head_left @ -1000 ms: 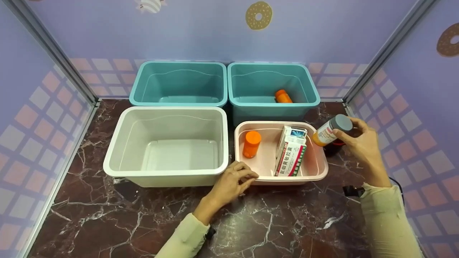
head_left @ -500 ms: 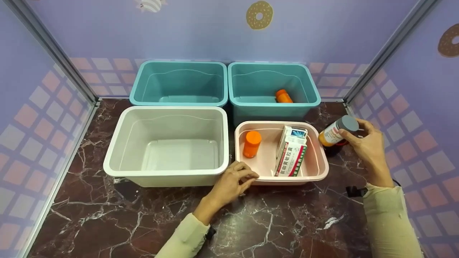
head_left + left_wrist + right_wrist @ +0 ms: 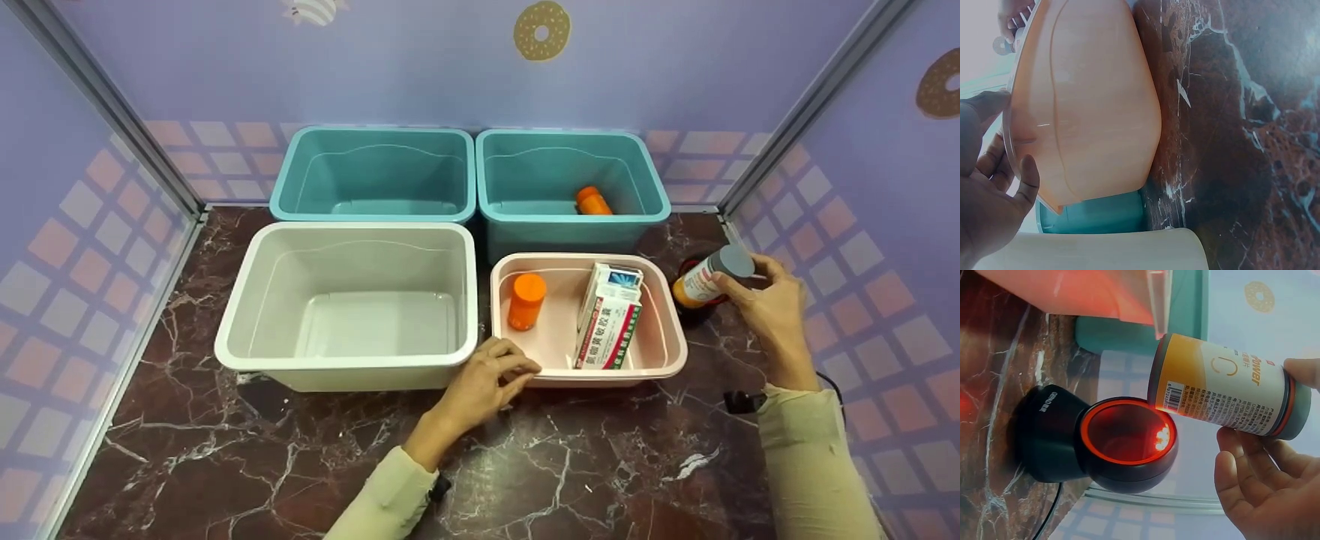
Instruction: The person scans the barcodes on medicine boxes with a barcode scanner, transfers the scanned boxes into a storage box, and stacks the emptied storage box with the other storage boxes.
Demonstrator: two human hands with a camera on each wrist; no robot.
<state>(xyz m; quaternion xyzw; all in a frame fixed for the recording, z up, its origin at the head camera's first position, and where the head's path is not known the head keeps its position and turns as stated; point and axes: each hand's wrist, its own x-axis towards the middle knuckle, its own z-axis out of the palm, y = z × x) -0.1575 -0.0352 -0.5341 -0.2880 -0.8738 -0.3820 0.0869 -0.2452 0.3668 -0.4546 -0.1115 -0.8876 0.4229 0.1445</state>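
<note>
1. the dark marbled bench [image 3: 555, 457] fills the foreground.
2. the left hand [image 3: 484, 379] is at the near left corner of the pink bin [image 3: 547, 341], its grip loosely closed on the rim.
3. the pale bin [image 3: 345, 363] stands just left of the pink bin.
4. inside the pink bin, an orange bottle [image 3: 527, 301] stands at the left; boxes [image 3: 611, 330] sit close together at the right.
5. the right hand [image 3: 772, 304], beside the pink bin's right end, has its grip closed round the cap end of a grey-capped bottle [image 3: 702, 282].
6. that bottle tilts at the black scanner's [image 3: 1123, 439] red-lit window, barcode end nearest; whether they touch, i cannot tell.
7. farther back, the left teal bin [image 3: 375, 180] and right teal bin [image 3: 562, 234] stand side by side, a second orange bottle [image 3: 593, 202] in the right one.
</note>
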